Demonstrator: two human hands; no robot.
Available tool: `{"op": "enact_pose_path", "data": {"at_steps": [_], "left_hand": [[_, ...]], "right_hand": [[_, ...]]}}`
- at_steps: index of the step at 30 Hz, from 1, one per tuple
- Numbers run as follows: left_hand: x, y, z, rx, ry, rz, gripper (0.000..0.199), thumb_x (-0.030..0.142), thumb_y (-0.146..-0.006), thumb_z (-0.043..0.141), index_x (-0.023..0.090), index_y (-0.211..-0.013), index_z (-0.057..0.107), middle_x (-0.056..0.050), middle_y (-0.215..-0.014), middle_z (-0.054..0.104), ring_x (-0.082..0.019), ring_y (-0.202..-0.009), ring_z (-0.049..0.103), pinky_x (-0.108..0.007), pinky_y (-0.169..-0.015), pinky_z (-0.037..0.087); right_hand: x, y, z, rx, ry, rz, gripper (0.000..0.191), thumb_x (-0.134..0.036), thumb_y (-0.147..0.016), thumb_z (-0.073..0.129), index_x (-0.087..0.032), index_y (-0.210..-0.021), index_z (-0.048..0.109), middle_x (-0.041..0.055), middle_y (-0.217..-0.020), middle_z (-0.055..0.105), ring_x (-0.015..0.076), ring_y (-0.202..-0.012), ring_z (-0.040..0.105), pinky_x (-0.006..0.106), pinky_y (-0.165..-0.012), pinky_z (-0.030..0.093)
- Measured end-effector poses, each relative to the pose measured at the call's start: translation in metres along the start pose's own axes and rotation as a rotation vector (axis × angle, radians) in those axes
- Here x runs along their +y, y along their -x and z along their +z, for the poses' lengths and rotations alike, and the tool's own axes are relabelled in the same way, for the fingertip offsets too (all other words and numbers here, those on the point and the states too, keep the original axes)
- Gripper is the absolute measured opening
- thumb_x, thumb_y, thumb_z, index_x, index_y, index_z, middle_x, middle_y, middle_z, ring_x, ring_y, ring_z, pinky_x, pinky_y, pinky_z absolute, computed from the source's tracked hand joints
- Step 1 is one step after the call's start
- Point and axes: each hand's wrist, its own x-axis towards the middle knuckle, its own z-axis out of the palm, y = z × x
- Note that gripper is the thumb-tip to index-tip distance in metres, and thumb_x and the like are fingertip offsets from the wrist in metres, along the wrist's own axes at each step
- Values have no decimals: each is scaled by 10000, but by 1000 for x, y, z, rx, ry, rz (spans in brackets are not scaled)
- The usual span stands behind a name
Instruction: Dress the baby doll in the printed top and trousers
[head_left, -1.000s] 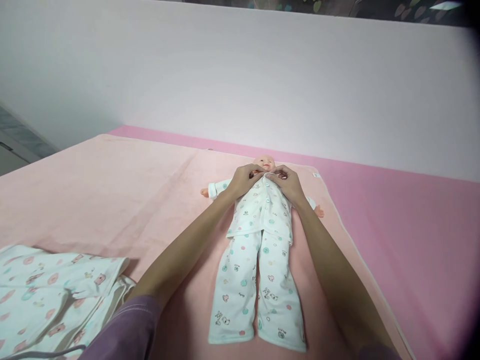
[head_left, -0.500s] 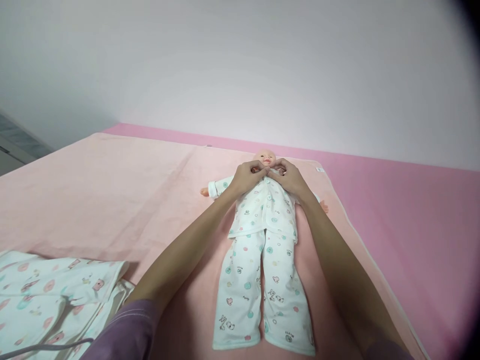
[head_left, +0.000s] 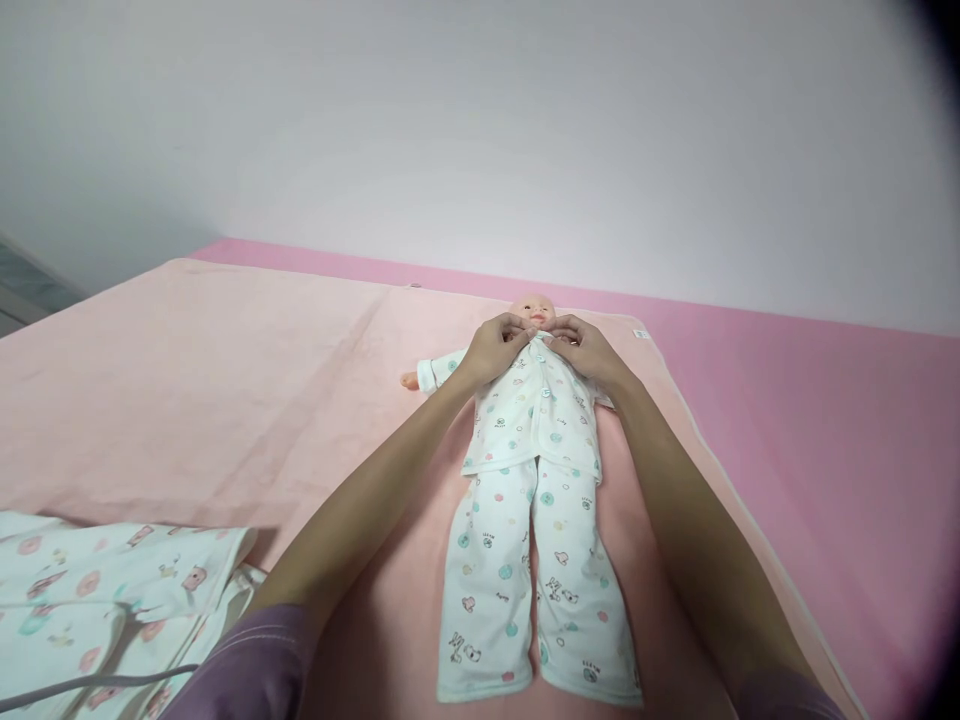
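A bald doll (head_left: 534, 306) lies on its back, dressed in a white printed buttoned top (head_left: 536, 430) and matching white trousers (head_left: 491, 580). At the collar, just below the doll's face, my left hand (head_left: 499, 347) pinches the fabric with thumb and fingers. On the other side of the neckline, my right hand (head_left: 581, 347) grips the collar too, its thumb near the middle. Two buttons show below my hands. The doll's hand on the left sticks out of its sleeve; the one on the right is hidden behind my arm.
A peach blanket (head_left: 225, 380) lies under the doll, over a pink surface (head_left: 810, 430). Folded white printed clothes (head_left: 90, 570) sit at the lower left, with a grey cable (head_left: 97, 680) across them. A pale wall (head_left: 480, 130) rises behind.
My right hand has shifted slightly right at the collar, and its wrist now covers the doll's hand on that side. The doll and its clothes appear slightly further right in view.
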Motion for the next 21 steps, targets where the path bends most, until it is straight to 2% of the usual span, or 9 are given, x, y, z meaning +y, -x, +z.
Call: {"op": "enact_pose_path", "data": {"at_steps": [3, 6, 10, 13, 17, 21], "left_hand": [[-5, -1, 1, 13, 32, 11, 258, 356, -960, 740, 204, -1134, 624, -51, -1017, 769, -152, -881, 666, -300, -840, 491], [-5, 0, 4, 32, -8, 15, 232, 305, -956, 730, 212, -1140, 623, -41, -1046, 756, -129, -822, 614, -296, -816, 473], [4, 3, 3, 17, -51, -15, 193, 234, -926, 719, 200, -1110, 669, -56, -1113, 742, -134, -868, 618, -302, -842, 481], [10, 4, -3, -41, -59, -48, 207, 265, -915, 752, 194, -1099, 690, -64, -1142, 737, -152, -926, 636, -308, -871, 492], [8, 0, -13, -77, -13, -156, 281, 334, -853, 853, 194, -1046, 705, -54, -1048, 721, -168, -922, 640, -305, -834, 491], [1, -6, -14, -40, 80, -319, 366, 359, -782, 932, 194, -904, 630, -11, -873, 640, -137, -778, 578, -288, -731, 442]], "right_hand": [[2, -2, 3, 34, -18, -34, 324, -446, -873, 823, -237, -1108, 746, 72, -1194, 776, 231, -1103, 702, 403, -1015, 555], [4, -3, 4, 48, -57, -27, 362, -480, -837, 864, -236, -1079, 751, 73, -1194, 783, 230, -1097, 707, 403, -1031, 554], [5, -3, 3, 42, -93, 4, 453, -545, -783, 908, -239, -1084, 761, 73, -1175, 793, 231, -1077, 714, 402, -1023, 564], [7, -4, 1, 38, -115, 49, 487, -554, -748, 936, -239, -1082, 772, 67, -1144, 797, 224, -1042, 715, 395, -1000, 569], [10, -3, 2, 63, -96, 120, 509, -527, -719, 955, -237, -1100, 781, 53, -1046, 790, 216, -972, 704, 390, -949, 570], [8, 0, 12, 131, -89, 103, 463, -514, -741, 919, -220, -1064, 764, 52, -1024, 774, 199, -916, 670, 376, -919, 563]]}}
